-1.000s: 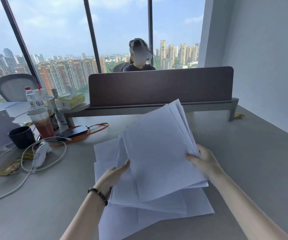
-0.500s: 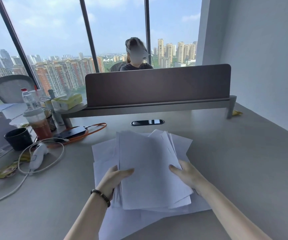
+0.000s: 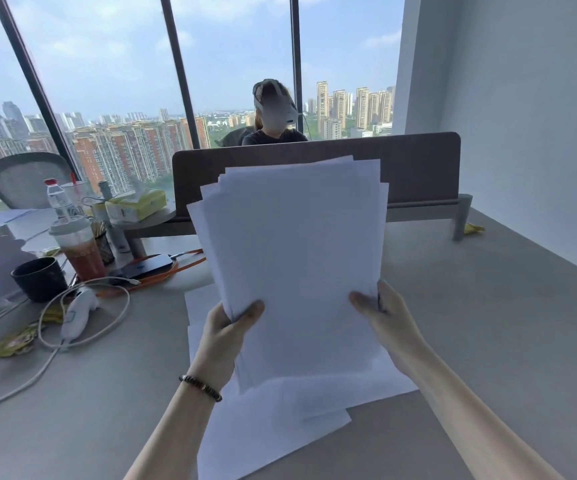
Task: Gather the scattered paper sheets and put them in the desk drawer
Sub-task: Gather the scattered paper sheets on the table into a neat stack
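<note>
I hold a stack of white paper sheets [image 3: 297, 258] upright in front of me, its lower edge lifted off the grey desk [image 3: 487, 323]. My left hand [image 3: 223, 337] pinches the stack's lower left side, thumb pressed on the near face and the other fingers hidden behind the paper. My right hand [image 3: 384, 313] grips the lower right side the same way, thumb on the front, remaining fingers wrapped behind and out of view. The sheets are unevenly aligned, their top corners fanned out against the brown desk divider [image 3: 418, 168]. More loose sheets [image 3: 280, 427] lie flat on the desk beneath the raised stack, overlapping each other. A beaded bracelet [image 3: 200, 388] circles my left wrist. Off to the left the desk carries a black cup [image 3: 39, 278], a lidded drink cup [image 3: 79, 247] with reddish liquid, a water bottle [image 3: 59, 199], a tissue box [image 3: 136, 206], a dark phone [image 3: 145, 266] on an orange lanyard [image 3: 183, 270], and a white controller [image 3: 77, 315] with a coiled white cable [image 3: 120, 313]. Another person [image 3: 275, 119] sits beyond the divider. No drawer is visible from this view.
</note>
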The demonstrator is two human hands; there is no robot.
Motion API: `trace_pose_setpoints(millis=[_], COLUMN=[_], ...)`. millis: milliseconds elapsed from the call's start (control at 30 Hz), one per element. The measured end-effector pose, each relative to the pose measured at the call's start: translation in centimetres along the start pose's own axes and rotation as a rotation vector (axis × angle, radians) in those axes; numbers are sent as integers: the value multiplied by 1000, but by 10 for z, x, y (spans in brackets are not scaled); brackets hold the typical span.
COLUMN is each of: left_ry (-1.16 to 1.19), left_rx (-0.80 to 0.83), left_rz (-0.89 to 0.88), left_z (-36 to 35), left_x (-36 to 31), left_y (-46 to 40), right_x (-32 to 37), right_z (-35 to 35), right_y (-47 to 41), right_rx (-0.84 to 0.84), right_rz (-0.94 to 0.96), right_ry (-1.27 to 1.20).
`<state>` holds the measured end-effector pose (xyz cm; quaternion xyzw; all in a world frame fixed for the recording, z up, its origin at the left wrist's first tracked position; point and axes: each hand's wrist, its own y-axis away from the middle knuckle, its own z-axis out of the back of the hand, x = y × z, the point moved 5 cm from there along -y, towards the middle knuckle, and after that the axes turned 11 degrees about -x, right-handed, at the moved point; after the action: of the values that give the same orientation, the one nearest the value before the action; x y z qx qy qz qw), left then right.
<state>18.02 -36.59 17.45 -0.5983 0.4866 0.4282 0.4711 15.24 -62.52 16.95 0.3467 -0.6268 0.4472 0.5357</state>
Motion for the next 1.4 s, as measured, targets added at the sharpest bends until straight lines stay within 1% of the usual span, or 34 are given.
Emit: trace_pose_setpoints(millis=[100,200,267,367,500,567,667,733,800,867,933,1033,1100,1167,1233,1300,1367,1400], left_ry=[13,15,19,39,71,78,113,110,74,18,-12,-51,-88,-138,-152,-134,-119,-107], left_rx=[12,90,103,69,-29,-60,-80,-62,-35,-23,-30,-53,-75,-141,-166,-183,-211,-220], left_rz=[-41,3,5,-23,-46,-82,-118,-122,-80,-36,-26,-60,-47,-19,21,104,200,254], left_z=[0,1,2,0,-10,-14,-11,-8,-7,-6,-7,-7,-5,2,10,21,39,48], left_x=[-14,-18,-23,-30,-31,-33,-37,-37,-25,-7,5,6,4,5,7,13,20,23], left_y=[3,5,5,6,8,9,6,6,9,14,18,15,11,5,0,-3,-4,-4], right_x=[17,35,45,60,64,65,70,67,52,31,11,-5,-7,-4,-5,-12,-19,-25], right_z=[1,3,3,-3,-17,-20,-19,-17,-15,-14,-16,-20,-25,-28,-26,-18,-6,-1], right_y=[7,13,13,13,15,16,17,17,18,21,23,18,15,14,13,6,1,0], right_rx=[-12,-33,-32,-12,-2,-37,-49,-37,-8,36,68,58,75,122,138,98,52,73], right_rz=[59,127,166,231,206,220,265,288,260,187,93,30,-5,-18,-17,8,45,47], right_ry=[-61,-127,-157,-159,-196,-198,-204,-167,-132,-142,-152,-114,-89,-47,47,291,661,852])
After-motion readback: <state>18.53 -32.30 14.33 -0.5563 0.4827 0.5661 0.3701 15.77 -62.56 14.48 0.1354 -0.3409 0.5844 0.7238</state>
